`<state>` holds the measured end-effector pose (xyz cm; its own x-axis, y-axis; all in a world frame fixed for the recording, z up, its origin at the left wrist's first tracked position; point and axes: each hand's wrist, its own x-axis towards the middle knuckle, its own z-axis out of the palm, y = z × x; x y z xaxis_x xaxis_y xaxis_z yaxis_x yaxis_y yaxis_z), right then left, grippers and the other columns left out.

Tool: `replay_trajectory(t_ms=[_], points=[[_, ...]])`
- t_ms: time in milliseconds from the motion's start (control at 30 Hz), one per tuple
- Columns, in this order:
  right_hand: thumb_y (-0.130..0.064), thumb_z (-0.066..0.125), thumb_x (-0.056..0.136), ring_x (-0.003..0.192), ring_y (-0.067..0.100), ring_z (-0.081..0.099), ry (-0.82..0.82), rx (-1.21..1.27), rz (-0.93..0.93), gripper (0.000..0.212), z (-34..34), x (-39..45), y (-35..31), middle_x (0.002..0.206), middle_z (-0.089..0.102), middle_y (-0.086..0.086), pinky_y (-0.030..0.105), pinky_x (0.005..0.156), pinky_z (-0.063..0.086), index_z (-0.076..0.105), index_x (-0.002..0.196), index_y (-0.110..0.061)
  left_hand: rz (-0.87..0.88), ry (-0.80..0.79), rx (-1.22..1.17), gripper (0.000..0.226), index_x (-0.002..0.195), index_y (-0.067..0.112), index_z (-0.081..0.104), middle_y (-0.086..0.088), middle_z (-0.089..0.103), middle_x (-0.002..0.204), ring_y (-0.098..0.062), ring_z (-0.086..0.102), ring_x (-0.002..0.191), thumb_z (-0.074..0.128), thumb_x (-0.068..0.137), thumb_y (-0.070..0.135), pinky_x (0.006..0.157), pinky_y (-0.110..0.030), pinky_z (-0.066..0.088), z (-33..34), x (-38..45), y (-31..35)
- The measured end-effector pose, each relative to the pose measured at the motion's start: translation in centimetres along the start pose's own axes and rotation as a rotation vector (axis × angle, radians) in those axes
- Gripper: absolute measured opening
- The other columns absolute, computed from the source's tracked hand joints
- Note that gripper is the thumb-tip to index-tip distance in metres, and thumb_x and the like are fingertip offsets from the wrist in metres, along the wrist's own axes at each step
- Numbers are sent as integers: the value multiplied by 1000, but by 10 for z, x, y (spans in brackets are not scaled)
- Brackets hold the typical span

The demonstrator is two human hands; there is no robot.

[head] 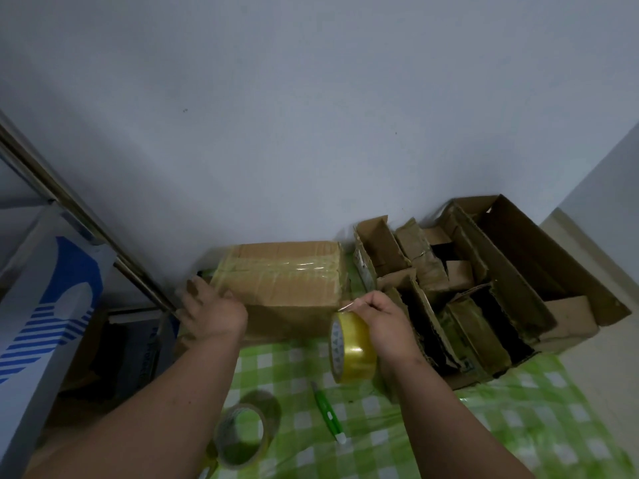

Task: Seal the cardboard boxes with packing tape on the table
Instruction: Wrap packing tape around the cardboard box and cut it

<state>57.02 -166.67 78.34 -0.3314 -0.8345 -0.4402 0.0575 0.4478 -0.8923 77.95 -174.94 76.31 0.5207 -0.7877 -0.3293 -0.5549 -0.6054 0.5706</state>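
A closed brown cardboard box (287, 285) lies on the green checked tablecloth (484, 426) against the wall, with clear tape strips across its top. My left hand (212, 314) rests on the box's left end, fingers spread over the taped corner. My right hand (383, 323) grips a yellow roll of packing tape (352, 347) at the box's right front corner. Its thumb and finger pinch the tape's loose end just above the roll.
A second, nearly used tape roll (243, 433) lies near the front edge, with a green utility knife (328, 413) beside it. Several open, empty cardboard boxes (484, 285) are piled at the right. A blue and white carton (45, 305) and a metal rail stand at the left.
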Motion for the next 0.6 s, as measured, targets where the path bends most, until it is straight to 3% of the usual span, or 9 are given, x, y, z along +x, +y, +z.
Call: replay_trajectory(t_ms=[67,167,267,333,433,500,600], points=[[-21,58,96,101,37,65,1,30,18,24,-3,0,-2,94,74,7,53,95,50,60,74,-11,193,9,175,61,154,31,20,-8,4,163,-35,9,147,43,99,20,119,-51,12,-7,0,-1],[-20,58,96,101,38,66,-28,85,37,29,-9,-1,-10,94,75,8,56,96,50,59,67,-20,522,-24,369,73,145,36,41,-9,22,154,-37,27,133,50,82,0,111,-41,27,-14,-8,11],[-16,59,94,102,36,66,-53,111,11,37,-12,-1,-18,95,75,9,57,97,49,61,58,-23,778,-181,349,71,136,32,55,-3,37,150,-30,30,134,47,78,-7,114,-35,27,-5,-12,26],[-15,61,93,104,34,66,-56,112,-9,37,-13,-3,-24,96,75,8,57,98,48,63,57,-24,831,-315,259,53,129,28,63,-1,48,142,-25,38,132,48,87,-1,114,-36,30,3,-15,34],[-15,61,92,105,35,66,-62,153,-34,34,-17,-4,-32,96,74,13,58,98,48,64,59,-22,807,-458,212,27,120,27,67,-1,59,127,-24,50,121,50,99,28,107,-43,41,6,-26,47],[-15,60,93,105,39,65,-65,159,-36,35,-21,-4,-37,95,74,14,59,98,48,64,59,-22,796,-533,231,33,116,26,67,1,62,122,-21,56,113,45,100,44,100,-40,45,0,-37,60],[-18,60,93,103,39,65,-61,141,-46,33,-25,-1,-47,95,74,12,59,97,49,65,61,-23,753,-664,105,45,125,22,63,1,62,126,-18,55,117,35,102,48,96,-27,39,-8,-59,82]])
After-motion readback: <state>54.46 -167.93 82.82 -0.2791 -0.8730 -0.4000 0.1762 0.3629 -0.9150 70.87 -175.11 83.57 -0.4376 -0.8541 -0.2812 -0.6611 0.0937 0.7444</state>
